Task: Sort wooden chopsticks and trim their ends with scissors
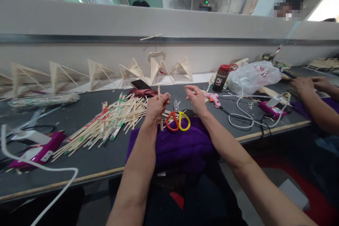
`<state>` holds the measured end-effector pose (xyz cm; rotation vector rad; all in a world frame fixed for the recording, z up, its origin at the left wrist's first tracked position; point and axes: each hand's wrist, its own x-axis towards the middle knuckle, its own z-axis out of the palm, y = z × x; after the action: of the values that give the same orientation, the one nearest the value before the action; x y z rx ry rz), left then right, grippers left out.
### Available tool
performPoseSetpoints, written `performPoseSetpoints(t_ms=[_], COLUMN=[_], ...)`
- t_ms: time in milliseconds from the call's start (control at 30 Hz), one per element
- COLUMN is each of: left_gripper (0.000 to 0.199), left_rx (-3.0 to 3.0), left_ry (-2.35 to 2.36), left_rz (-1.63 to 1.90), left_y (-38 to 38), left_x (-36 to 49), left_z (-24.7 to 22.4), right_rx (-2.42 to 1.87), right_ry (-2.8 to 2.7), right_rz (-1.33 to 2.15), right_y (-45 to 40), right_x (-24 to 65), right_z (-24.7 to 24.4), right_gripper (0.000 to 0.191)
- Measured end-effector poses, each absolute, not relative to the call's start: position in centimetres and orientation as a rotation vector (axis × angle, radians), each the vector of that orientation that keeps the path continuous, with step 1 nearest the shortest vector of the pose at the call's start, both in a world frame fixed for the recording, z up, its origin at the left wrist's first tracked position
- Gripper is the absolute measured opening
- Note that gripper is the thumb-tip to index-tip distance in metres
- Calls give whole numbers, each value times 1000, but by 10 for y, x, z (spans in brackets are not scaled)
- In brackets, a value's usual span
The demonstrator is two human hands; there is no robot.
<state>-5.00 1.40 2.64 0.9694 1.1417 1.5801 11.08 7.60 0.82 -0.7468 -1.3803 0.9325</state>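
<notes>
My left hand (155,106) is closed around a thin wooden stick (159,92), which stands nearly upright, its lower end showing beneath the hand. To its right, my right hand (196,99) is raised with bent fingers apart, and I see nothing in it. Between the hands lies a pair of scissors (176,107) with one red and one yellow handle, partly on purple cloth (182,144). A pink glue gun (214,99) rests just beyond my right hand. Left of my left hand, loose wooden sticks (132,111) are heaped, some in printed wrappers.
Several fan-shaped stick models (132,70) line the back wall. A dark bottle (221,77) with a red lid stands beside a plastic bag (254,77). Magenta power strips (272,109) and cables lie on both sides. Another person's hands (304,86) are at the right.
</notes>
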Motion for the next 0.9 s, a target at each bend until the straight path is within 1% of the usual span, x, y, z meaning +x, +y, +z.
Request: performPoseSetpoints(t_ms=[133, 333, 467, 567, 767, 833, 900], left_gripper=[37, 42, 43, 44, 40, 38, 34], left_rx=[1007, 1144, 1113, 1089, 1177, 1175, 1126], left_ry=[1153, 1177, 1156, 1136, 1185, 1182, 1156], left_rz=[1559, 1501, 1437, 1396, 1314, 1336, 1389], left_y=[15, 15, 16, 15, 14, 14, 13], left_x=[-46, -43, -44, -46, -49, -49, -48], left_z=[23, 19, 21, 23, 20, 19, 22], right_rx=[-626, -567, -625, -667, -586, -562, -554], right_ry=[-1634, -1745, -1742, -1819, -2019, -2044, -2024], right_rz=[849, 817, 811, 699, 379, 352, 414], right_y=[57, 52, 56, 58, 58, 58, 58], right_x=[95, 91, 95, 96, 99, 101, 104], right_z=[11, 12, 11, 10, 8, 7, 7], right_gripper=[23, 16, 19, 21, 21, 20, 20])
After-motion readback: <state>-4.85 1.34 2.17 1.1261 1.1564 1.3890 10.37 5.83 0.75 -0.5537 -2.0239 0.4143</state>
